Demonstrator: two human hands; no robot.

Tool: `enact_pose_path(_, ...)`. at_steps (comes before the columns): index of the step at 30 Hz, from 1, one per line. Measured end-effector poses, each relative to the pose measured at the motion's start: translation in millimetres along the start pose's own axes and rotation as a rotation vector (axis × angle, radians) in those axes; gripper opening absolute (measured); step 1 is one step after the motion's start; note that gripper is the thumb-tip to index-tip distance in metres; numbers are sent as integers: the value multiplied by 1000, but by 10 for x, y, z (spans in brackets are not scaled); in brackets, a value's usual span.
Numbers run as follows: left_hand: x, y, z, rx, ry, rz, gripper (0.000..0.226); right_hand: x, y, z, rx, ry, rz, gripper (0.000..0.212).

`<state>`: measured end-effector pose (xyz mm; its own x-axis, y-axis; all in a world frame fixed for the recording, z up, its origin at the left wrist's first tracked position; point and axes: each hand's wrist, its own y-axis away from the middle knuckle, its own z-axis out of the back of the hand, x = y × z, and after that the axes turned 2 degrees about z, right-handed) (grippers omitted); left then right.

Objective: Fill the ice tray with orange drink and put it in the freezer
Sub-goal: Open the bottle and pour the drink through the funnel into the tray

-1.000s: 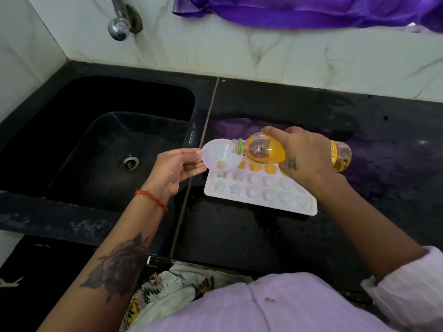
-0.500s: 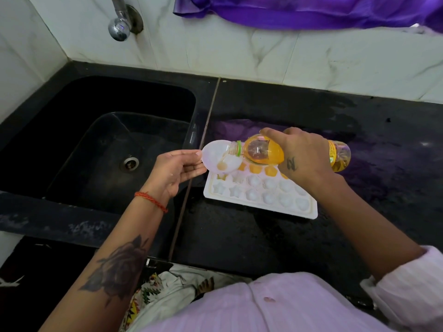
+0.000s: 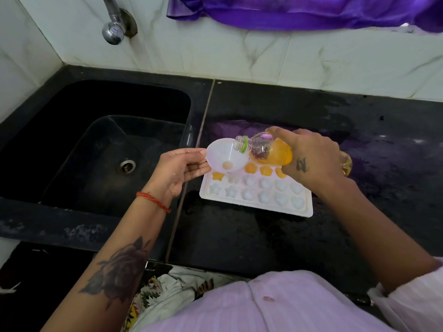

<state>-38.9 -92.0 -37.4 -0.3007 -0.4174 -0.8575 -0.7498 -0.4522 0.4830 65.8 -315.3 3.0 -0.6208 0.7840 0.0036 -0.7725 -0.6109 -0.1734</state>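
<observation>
head view: right hand [image 3: 309, 161] grips bottle [image 3: 268, 149] above tray [image 3: 256, 190] (left hand [image 3: 179, 171] pinches funnel [image 3: 225, 154]).

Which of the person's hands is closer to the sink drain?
Left. The left hand holds the funnel just right of the sink drain; the right hand grips the bottle farther right, over the tray.

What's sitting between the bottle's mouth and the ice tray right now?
The white funnel, pinched at its rim by the left hand, sits under the bottle mouth and above the ice tray, per the head view.
</observation>
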Motion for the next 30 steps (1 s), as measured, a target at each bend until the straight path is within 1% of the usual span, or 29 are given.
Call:
enact_pose_path(7, 62, 4, -124, 19, -17, 22, 7, -105, 73, -39, 8, 65, 31, 67)
enact_pose_path(19, 81, 21, -171, 2, -40, 22, 6, -150, 115, -17, 16, 113, 54, 68)
enact_pose_path(30, 66, 22, -174, -17, -44, 33, 6, -145, 107, -30, 19, 83, 36, 66)
